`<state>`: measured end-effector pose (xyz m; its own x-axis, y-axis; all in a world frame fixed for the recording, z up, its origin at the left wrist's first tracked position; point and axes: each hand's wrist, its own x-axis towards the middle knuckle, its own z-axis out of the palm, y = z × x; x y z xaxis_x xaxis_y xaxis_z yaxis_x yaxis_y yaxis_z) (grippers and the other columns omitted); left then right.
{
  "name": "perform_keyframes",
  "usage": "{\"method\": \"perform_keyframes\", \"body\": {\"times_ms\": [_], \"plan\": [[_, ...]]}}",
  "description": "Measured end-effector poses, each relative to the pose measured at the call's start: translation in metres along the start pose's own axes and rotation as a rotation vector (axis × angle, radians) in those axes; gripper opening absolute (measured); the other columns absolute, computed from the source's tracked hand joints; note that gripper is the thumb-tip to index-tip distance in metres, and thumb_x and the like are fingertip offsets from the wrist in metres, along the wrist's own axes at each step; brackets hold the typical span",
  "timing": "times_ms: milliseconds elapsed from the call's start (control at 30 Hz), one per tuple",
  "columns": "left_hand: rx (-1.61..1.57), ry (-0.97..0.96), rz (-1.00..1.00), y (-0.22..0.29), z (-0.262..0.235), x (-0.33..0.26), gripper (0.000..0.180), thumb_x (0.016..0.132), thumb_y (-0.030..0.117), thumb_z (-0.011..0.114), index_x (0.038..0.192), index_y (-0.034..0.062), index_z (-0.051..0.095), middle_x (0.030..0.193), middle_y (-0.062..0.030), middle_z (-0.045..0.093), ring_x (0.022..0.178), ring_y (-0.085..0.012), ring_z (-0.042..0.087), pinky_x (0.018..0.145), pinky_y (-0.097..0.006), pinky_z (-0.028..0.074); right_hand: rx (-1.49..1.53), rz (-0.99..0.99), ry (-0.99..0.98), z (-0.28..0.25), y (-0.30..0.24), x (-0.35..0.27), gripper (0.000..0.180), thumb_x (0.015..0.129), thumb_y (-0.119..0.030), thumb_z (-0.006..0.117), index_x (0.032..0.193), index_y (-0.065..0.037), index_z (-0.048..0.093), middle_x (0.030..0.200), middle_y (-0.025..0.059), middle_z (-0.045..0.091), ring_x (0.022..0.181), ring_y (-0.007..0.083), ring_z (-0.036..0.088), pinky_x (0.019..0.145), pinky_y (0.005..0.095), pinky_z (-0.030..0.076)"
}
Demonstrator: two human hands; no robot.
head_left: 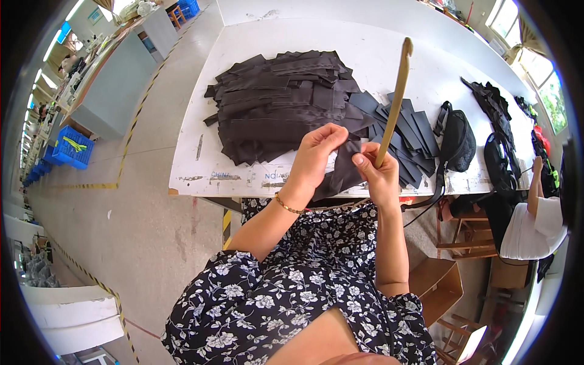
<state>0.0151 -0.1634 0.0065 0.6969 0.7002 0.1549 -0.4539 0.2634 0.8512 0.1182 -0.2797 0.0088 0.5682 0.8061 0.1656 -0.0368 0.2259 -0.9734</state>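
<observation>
Over the table's near edge, my left hand point(313, 159) pinches the top of a dark fabric piece point(342, 173) that hangs down in front of me. My right hand point(378, 176) is closed beside it, thumb and finger at the same piece. A long thin bamboo stick point(396, 100) with a notched tip rises out of my right hand, leaning slightly right. Beyond my hands lies a broad heap of dark fabric pieces point(274, 112). Right of it, flat dark rectangular panels point(420, 131) are fanned out and overlap.
The white table point(193, 143) has scuffs along its near edge. A black waist bag point(457, 140) and other black bags stand at the right. A person in a white top point(535, 228) sits beyond them. A wooden stool point(471, 237) is below; blue crates point(74, 148) stand far left.
</observation>
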Motion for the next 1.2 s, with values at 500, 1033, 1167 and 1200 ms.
{"method": "perform_keyframes", "body": {"times_ms": [500,1033,1167,1200], "plan": [[0.336,-0.279,-0.287,-0.028,-0.011,-0.052,0.028,0.103,0.025,0.046,0.091,0.0027,0.058,0.061,0.0016,0.052,0.047,-0.0045,0.042,0.043,-0.021,0.033,-0.125,-0.142,0.397,0.005,0.009,0.015,0.015,0.096,-0.016,0.061,0.093,-0.003,0.056,0.066,-0.0016,0.052,0.049,0.0065,0.049,0.044,0.0202,0.034],[1.416,-0.399,0.509,-0.045,-0.02,-0.013,0.05,0.078,0.033,0.075,0.116,0.0052,0.061,0.113,-0.0104,0.054,0.107,-0.0277,0.053,0.091,-0.04,0.043,-0.227,-0.024,0.358,-0.092,-0.006,0.104,0.037,0.096,-0.031,0.056,0.107,0.003,0.063,0.084,0.008,0.066,0.047,0.0083,0.047,0.045,0.0235,0.032],[1.38,-0.423,0.537,-0.05,-0.002,-0.018,0.049,0.076,0.032,0.076,0.115,0.0059,0.061,0.107,-0.0064,0.056,0.102,-0.0251,0.052,0.089,-0.041,0.042,-0.173,-0.009,0.381,-0.1,0.005,0.019,0.026,0.099,-0.021,0.054,0.111,0.0,0.061,0.071,-0.0014,0.053,0.05,-0.0002,0.035,0.043,0.0172,0.022],[1.389,-0.493,0.51,-0.051,0.001,-0.019,0.047,0.076,0.032,0.076,0.113,0.0063,0.062,0.106,-0.0051,0.056,0.103,-0.0248,0.052,0.09,-0.041,0.041,-0.179,-0.004,0.37,-0.105,0.007,0.004,0.024,0.099,-0.019,0.054,0.112,0.0,0.061,0.071,-0.0018,0.052,0.051,-0.0001,0.035,0.043,0.0172,0.022]]}}
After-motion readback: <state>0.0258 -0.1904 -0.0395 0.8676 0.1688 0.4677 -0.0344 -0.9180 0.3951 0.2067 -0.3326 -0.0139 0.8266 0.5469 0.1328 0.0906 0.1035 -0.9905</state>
